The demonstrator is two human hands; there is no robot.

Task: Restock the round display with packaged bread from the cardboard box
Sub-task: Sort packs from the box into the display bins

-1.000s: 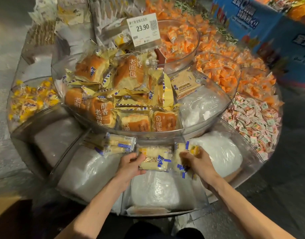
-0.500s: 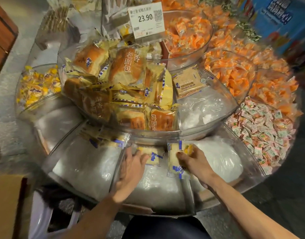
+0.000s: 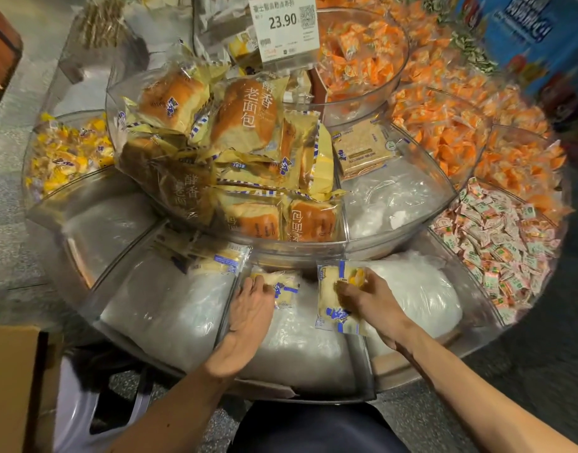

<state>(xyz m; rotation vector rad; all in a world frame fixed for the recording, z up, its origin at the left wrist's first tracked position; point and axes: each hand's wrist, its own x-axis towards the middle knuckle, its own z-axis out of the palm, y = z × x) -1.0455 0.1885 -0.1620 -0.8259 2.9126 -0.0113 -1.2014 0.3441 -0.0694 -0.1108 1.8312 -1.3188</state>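
Observation:
The round clear display (image 3: 356, 367) has wedge bins in its lower ring, padded with white plastic filler. In the front middle bin my left hand (image 3: 250, 308) lies palm down on a small bread packet (image 3: 286, 286) with blue print, fingers on its left end. My right hand (image 3: 366, 299) pinches a second small packet (image 3: 333, 308) at its upper part, tilted over the divider to the right. More of the same packets (image 3: 224, 261) lie in the bin to the left. A corner of the cardboard box (image 3: 11, 384) shows at the lower left.
The raised centre bowl is piled with large yellow-wrapped loaves (image 3: 245, 125) under a 23.90 price sign (image 3: 282, 26). Orange sweets (image 3: 444, 125), pink-white sweets (image 3: 497, 237) and yellow sweets (image 3: 65, 152) fill other bins. A white stool (image 3: 75, 413) stands below left.
My left hand has flattened and pushed its packet down and back into the middle bin. My right hand has lowered its packet slightly. The view has moved closer and to the left.

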